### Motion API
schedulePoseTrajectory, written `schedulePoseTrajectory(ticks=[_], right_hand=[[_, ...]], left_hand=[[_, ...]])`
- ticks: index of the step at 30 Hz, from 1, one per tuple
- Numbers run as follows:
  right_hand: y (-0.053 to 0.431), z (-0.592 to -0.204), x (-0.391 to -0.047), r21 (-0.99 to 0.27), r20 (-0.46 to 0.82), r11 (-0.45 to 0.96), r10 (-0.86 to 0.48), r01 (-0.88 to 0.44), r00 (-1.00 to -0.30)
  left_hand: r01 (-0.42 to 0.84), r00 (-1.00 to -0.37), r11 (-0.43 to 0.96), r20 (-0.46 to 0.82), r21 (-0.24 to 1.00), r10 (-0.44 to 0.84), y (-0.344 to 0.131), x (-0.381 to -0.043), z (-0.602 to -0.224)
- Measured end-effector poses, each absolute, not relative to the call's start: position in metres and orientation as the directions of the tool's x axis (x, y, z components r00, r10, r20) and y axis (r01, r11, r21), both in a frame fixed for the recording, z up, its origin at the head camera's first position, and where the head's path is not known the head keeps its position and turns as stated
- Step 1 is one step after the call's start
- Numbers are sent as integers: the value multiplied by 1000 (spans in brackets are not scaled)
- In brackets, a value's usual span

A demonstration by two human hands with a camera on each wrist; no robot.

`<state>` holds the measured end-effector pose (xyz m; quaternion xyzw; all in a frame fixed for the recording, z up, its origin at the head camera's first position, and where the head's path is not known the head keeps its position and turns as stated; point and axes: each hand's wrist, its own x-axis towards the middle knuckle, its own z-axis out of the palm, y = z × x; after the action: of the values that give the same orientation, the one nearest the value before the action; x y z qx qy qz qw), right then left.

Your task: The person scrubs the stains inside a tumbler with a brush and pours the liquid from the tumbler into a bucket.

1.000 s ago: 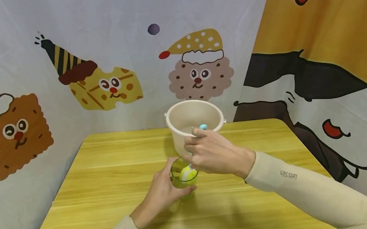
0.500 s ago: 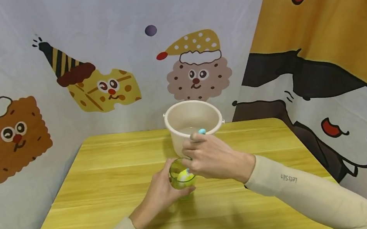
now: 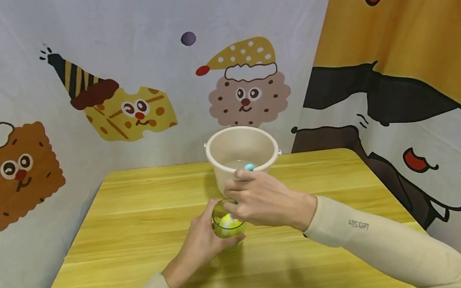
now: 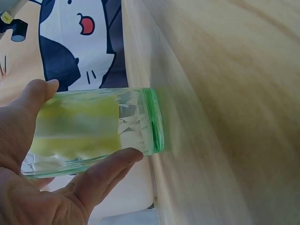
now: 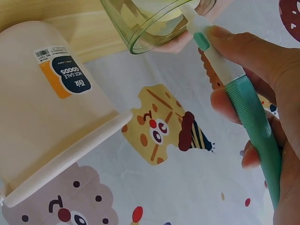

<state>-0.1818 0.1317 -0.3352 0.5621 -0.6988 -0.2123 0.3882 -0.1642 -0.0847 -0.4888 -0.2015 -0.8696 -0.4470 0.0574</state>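
A clear green-tinted drinking glass point(image 4: 157, 123) stands upright on the wooden table. My left hand point(image 3: 200, 241) grips it, thumb on the near side and fingers round the far side. Inside the glass sits the yellow-and-white sponge head point(image 3: 229, 222) of a cup brush, which fills much of its width in the left wrist view. My right hand point(image 3: 260, 201) holds the brush by its white-and-teal handle point(image 5: 255, 126), thumb near the neck and fingers curled round the grip. The handle slants up out of the glass mouth, its light-blue end showing above the hand in the head view.
A cream plastic bucket point(image 3: 221, 174) stands just behind the glass, close to my right hand, with a label point(image 5: 65, 75) on its side. The wooden table point(image 3: 134, 216) reaches back to a printed cartoon cloth point(image 3: 143, 23).
My right hand has shifted slightly left and down with the brush, and the sponge head sits a little further left in the glass. The left hand keeps its hold.
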Motion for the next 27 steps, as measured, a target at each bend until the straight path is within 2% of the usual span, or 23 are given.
schedulePoseTrajectory(ticks=[18,27], right_hand=[[120,-330,-186,746,297,287,-951,-601,-85],[116,-327,-197,679,333,320,-936,-661,-112]], left_hand=[[436,-896,506,308,744,319,-85,-165,-492],[402,-911,517,272,756,310,-84,-163,-490]])
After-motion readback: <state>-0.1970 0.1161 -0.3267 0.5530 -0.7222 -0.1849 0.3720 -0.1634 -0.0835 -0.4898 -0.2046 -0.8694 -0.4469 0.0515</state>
